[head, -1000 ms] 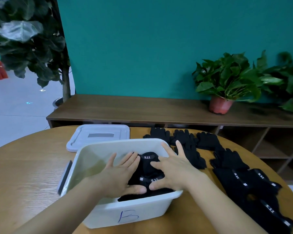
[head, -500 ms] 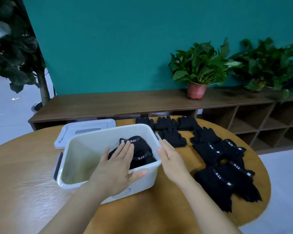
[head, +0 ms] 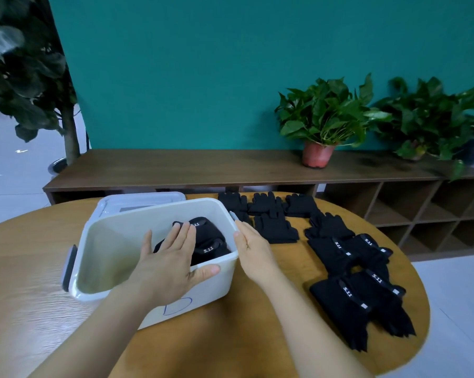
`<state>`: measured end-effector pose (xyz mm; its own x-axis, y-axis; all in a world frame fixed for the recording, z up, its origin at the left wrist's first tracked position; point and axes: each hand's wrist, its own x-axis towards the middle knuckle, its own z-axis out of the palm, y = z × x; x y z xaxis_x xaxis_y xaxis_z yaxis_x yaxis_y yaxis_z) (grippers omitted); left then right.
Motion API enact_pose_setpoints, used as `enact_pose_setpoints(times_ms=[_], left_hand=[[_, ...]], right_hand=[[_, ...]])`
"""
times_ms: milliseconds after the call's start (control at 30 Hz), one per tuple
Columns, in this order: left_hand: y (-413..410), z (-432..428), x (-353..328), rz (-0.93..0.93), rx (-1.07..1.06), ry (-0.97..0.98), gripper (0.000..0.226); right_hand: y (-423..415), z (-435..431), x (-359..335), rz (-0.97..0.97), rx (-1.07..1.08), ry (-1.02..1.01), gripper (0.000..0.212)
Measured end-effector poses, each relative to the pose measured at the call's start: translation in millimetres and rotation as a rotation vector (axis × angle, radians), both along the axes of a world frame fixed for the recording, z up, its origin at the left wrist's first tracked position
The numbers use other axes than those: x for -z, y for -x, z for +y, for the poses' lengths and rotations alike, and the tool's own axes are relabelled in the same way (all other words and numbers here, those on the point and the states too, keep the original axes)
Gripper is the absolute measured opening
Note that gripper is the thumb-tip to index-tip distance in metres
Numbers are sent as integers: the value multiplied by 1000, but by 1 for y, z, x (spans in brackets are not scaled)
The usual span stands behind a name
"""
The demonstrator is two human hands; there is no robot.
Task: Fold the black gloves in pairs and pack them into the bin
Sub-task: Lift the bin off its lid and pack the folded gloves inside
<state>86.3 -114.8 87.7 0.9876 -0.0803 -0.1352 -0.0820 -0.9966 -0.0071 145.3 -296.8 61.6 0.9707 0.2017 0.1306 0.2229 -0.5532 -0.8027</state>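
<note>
Head view: a white bin [head: 159,211], part packed, with loose black gloves [head: 342,268] laid out to its right.
The gloves look soft, light and limp, so a pair is probably best gathered at the banded cuffs. Folded gloves [head: 211,242] sit in the bin's right end. The left hand [head: 170,266] is spread flat above them, thumb over the bin's near rim, holding nothing. The right hand [head: 253,249], fingers straight and together, is just outside the bin's right wall; whether it touches cannot be told.
</note>
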Motion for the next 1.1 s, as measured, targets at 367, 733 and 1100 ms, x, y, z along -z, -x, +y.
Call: enact_pose_setpoints(times_ms=[367,733,1100], left_hand=[[-16,12,3,-61,-46,1,117],[-34,22,6,-146,-22,3,119],[-19,-43,6,-412,267,141,93]], right_hand=[[-21,19,-3,-27,-41,83,45],[-40,30,-9,-18,-35,126,40],[8,-14,3,-10,129,-172,43]])
